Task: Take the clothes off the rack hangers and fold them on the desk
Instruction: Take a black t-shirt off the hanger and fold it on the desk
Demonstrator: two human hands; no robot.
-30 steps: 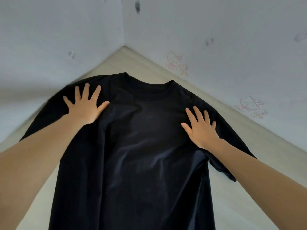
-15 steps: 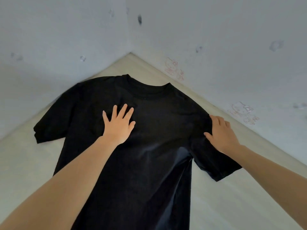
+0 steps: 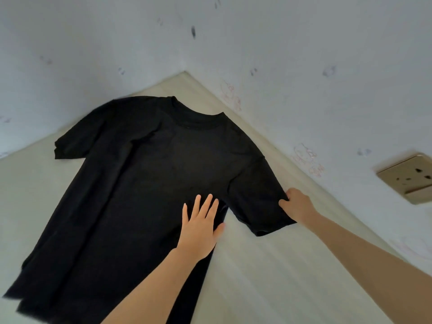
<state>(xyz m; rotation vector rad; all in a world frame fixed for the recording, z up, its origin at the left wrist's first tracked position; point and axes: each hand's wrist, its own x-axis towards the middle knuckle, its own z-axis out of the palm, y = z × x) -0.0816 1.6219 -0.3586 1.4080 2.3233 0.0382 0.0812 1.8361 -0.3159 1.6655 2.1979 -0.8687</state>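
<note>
- The shirt (image 3: 145, 195) is a plain black short-sleeved tee with a ribbed round collar, lying flat and face up on the desk (image 3: 268, 277), its collar pointing toward the corner where two walls meet.
- Both sleeves are spread out to the sides; the body runs down toward the lower left, where the hem blurs and is partly cut off by the frame edge.
- The left hand (image 3: 201, 230) lies flat on the shirt's right side near the armpit, fingers straight and slightly spread, the thumb off the cloth on the desk; it grips nothing.
- The right hand (image 3: 297, 204) holds the outer edge of the right sleeve, thumb and fingers curled onto the cloth; the fingertips are hidden behind the fabric.
- The desk is pale wood-grain, its near part smeared by motion.
- The wall (image 3: 304, 54) is white with dark smudges and faint pink drawings too dim to read.
- A beige socket (image 3: 408, 177) sits on the wall at right, cut off by the frame.
</note>
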